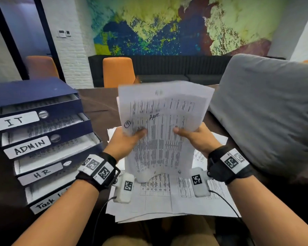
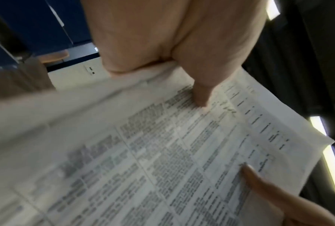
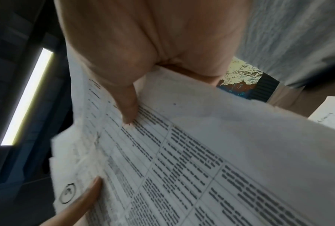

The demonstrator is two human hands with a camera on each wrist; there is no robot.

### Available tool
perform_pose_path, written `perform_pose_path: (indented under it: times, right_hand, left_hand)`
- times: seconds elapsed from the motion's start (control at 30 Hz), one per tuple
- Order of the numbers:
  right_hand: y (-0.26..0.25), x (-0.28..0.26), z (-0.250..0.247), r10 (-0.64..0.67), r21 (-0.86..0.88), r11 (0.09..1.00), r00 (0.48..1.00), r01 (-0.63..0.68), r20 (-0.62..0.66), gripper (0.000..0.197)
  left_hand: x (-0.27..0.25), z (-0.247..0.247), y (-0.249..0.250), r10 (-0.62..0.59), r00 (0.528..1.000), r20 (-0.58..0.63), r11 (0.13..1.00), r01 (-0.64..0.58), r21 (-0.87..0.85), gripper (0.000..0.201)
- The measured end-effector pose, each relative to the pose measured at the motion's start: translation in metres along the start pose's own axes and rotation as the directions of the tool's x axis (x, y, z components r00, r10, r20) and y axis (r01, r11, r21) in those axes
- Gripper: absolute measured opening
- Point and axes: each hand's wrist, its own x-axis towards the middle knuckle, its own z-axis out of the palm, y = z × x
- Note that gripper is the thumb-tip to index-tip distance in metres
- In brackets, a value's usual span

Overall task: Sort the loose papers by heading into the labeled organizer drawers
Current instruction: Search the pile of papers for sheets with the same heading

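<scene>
Above the dark table [image 1: 96, 103], both hands held a small sheaf of printed sheets [image 1: 160, 132] upright in front of the person: the left hand [image 1: 126, 139] pinched its left edge with the thumb across the front, and the right hand [image 1: 197, 137] pinched the right edge the same way, as both wrist views confirmed. A handwritten mark near the top of the front sheet looked like "HR", though blur made that uncertain. To the left stood the blue organizer [image 1: 34, 93], its drawers pulled out stepwise and labeled IT [image 1: 15, 120], ADMIN [image 1: 29, 147], HR [image 1: 40, 174] and a lowest one [image 1: 44, 204] whose tag began "Task". The upper three drawers already showed printed paper inside, so the sorting seemed partly done. A spread of loose papers [image 1: 167, 201] lay flat on the table beneath the hands, so a fair share apparently remained, the held sheaf included. A grey cushion [image 1: 267, 107] sat at the right.
</scene>
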Motion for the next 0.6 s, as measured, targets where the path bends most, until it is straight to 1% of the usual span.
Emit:
perform_pose_path:
  times: [0.07,0.13,0.2,0.3,0.33,0.4,0.5,0.6]
  right_hand:
    - [-0.004,0.004,0.0,-0.017,0.025,1.0,0.999,0.018,-0.04,0.021]
    - [-0.009,0.006,0.001,-0.041,0.066,0.997,0.997,0.046,-0.063,0.017]
    - [-0.011,0.007,0.003,-0.049,0.108,0.992,0.994,0.059,-0.093,0.011]
    - [-0.007,0.005,0.004,-0.031,0.119,0.992,0.993,0.044,-0.11,0.008]
    - [-0.004,0.003,0.003,-0.016,0.119,0.992,0.994,0.029,-0.113,0.011]
    - [0.001,-0.001,-0.001,0.002,0.128,0.992,0.994,0.012,-0.109,0.021]
    - [0.008,-0.004,-0.009,0.032,0.128,0.992,0.998,-0.025,-0.055,0.033]
    - [0.017,-0.003,-0.017,0.063,0.065,0.996,0.998,-0.064,0.025,0.04]
  left_hand:
    - [0.003,0.002,0.008,-0.003,0.997,-0.071,0.999,-0.001,-0.054,0.043]
    - [0.004,0.006,0.014,-0.014,0.986,-0.165,0.994,-0.004,-0.111,0.044]
    - [0.003,0.012,0.018,0.0,0.979,-0.203,0.988,-0.03,-0.148,0.04]
    - [-0.004,0.018,0.018,0.007,0.981,-0.193,0.984,-0.041,-0.171,0.03]
    - [-0.006,0.019,0.016,-0.005,0.982,-0.187,0.982,-0.03,-0.185,0.027]
    - [-0.01,0.02,0.009,-0.033,0.986,-0.165,0.979,-0.002,-0.206,0.027]
    - [-0.008,0.016,0.001,-0.045,0.993,-0.113,0.975,0.018,-0.222,0.03]
    - [-0.003,0.012,-0.003,-0.037,0.999,-0.032,0.985,0.031,-0.168,0.034]
